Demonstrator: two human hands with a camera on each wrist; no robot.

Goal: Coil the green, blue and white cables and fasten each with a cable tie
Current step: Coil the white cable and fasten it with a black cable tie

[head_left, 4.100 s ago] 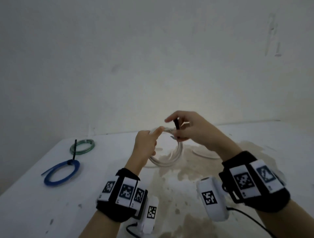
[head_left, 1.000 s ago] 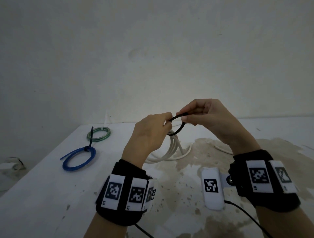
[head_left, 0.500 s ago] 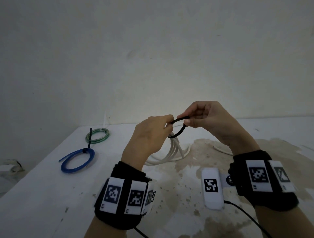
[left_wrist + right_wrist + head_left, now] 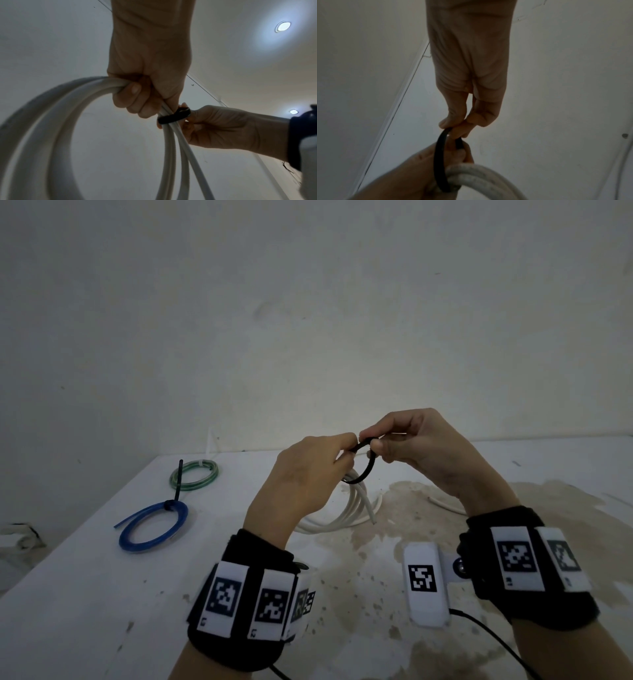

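Note:
My left hand [image 4: 337, 455] grips the coiled white cable [image 4: 356, 505] and lifts its top above the table; the coil hangs down with its bottom near the tabletop. A black cable tie [image 4: 364, 470] is looped round the coil's strands. My right hand [image 4: 375, 441] pinches the tie where its ends meet. In the left wrist view, curled fingers hold the white cable [image 4: 89, 89] and the black cable tie [image 4: 173, 117] wraps the strands. The right wrist view shows the black cable tie [image 4: 440, 159] arching over the white cable [image 4: 481, 174].
On the white stained table [image 4: 85, 594], the blue coil [image 4: 154, 527] and the green coil [image 4: 194, 475] lie at the far left, each with a black tie on it. A loose stretch of white cable [image 4: 445, 503] lies behind my right wrist. A wall rises behind the table.
The tie's loop round the white coil has grown smaller as my hands came closer together. Earlier the coil sat lower, nearer the table.

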